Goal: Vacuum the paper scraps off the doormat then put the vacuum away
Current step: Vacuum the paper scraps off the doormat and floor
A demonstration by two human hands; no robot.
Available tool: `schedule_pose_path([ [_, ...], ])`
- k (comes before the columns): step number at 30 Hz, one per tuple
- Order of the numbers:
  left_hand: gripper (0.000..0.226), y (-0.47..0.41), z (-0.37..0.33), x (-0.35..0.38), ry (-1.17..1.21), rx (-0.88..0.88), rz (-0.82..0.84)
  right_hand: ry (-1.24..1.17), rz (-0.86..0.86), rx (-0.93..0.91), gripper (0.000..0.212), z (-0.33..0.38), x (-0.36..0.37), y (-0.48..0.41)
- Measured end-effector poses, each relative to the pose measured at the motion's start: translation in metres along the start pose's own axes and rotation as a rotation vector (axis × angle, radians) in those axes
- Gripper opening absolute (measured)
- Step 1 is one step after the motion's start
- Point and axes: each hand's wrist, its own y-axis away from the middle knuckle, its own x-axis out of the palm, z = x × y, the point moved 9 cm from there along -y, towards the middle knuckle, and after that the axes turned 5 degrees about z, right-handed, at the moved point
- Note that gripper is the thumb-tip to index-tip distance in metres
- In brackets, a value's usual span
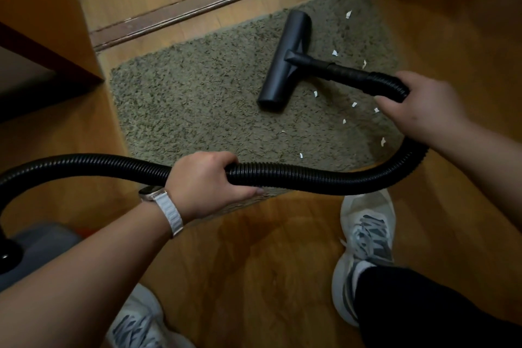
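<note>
Head view: the right hand grips the vacuum hose at its wand end, and the left hand grips it farther back. The floor nozzle rests on the doormat, left of the right hand, its bar pointing away. Paper scraps lie between the nozzle and that nearer hand.

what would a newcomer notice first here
A black T-shaped floor nozzle lies on the middle of the doormat, with white paper scraps dotted over the mat's right side. A black ribbed hose loops across the foreground, gripped by the left hand at the mat's near edge and by the right hand just behind the nozzle.
</note>
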Motion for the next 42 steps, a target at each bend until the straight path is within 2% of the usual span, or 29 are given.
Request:
schedule_pose_path([
  [4, 0.067, -0.005, -0.001, -0.007, 0.004, -0.012, -0.018, 0.006, 0.022, -0.008, 0.036, 0.004, 0.0, -0.008],
  [12, 0.071, -0.01, -0.008, -0.014, 0.027, -0.026, -0.042, 0.009, -0.083, 0.071, 0.036, -0.029, -0.017, -0.002],
  [23, 0.065, -0.03, -0.026, -0.025, -0.036, -0.04, -0.056, 0.04, -0.027, -0.068, 0.024, -0.007, -0.013, -0.014],
  [28, 0.064, -0.039, -0.03, -0.035, -0.037, -0.055, -0.072, 0.003, -0.091, 0.002, 0.035, -0.03, -0.027, -0.014],
  [33, 0.062, -0.053, -0.038, -0.036, -0.086, -0.07, -0.06, 0.022, -0.116, 0.056, 0.035, -0.033, -0.035, -0.033],
  [39, 0.057, -0.064, -0.047, -0.041, -0.14, -0.072, -0.059, 0.093, -0.064, -0.05, 0.022, -0.005, -0.03, -0.052],
  [42, 0.057, -0.065, -0.049, -0.039, -0.133, -0.075, -0.055, 0.118, -0.073, -0.069, 0.026, 0.002, -0.032, -0.056],
])
